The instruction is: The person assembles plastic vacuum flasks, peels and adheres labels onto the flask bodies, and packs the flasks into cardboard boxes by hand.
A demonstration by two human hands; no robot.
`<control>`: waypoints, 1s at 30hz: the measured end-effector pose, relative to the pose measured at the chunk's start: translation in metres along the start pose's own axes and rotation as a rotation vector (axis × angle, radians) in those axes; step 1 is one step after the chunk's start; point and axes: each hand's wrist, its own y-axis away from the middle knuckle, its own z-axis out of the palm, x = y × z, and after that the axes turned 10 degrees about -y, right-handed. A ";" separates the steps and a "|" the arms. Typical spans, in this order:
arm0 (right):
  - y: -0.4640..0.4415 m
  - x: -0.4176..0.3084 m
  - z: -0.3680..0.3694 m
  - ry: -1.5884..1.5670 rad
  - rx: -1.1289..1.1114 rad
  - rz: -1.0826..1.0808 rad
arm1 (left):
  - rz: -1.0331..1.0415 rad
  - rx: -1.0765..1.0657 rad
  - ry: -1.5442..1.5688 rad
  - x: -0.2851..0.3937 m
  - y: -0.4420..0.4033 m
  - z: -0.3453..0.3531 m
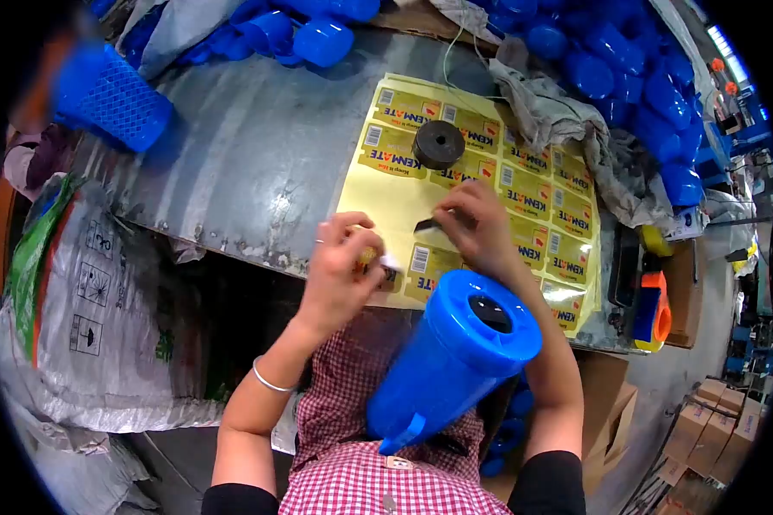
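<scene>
My left hand (345,268) is closed over the yellow sheet's near edge, pinching a small yellow-and-white label (390,262) that is partly hidden by the fingers. Close by on the right, my right hand (479,227) pinches a thin dark strip (425,225) above the sheet. Printed labels in rows cover much of the sticker sheet (378,193), with a bare yellow patch on its left. A round black weight (439,144) with a centre hole rests on it. Tilted across my lap, a blue plastic jug (455,352) has a dark round recess in its top; neither hand grips it.
The metal table (232,129) carries piles of blue plastic parts (610,60) at the back. A person at the left is near a blue basket (116,99). White sacks (103,300) stand at left; cardboard boxes (704,421) and an orange-and-blue tape roll (659,311) are at right.
</scene>
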 end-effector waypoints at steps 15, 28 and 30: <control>0.070 -0.230 -0.052 0.597 0.269 -0.215 | 0.250 0.178 0.352 0.114 0.106 -0.064; 0.138 -0.204 -0.006 -0.650 0.440 0.533 | -0.181 0.106 0.068 0.004 0.213 -0.070; 0.144 -0.199 0.026 -0.840 0.302 0.611 | -0.132 0.175 -0.088 0.008 0.205 -0.078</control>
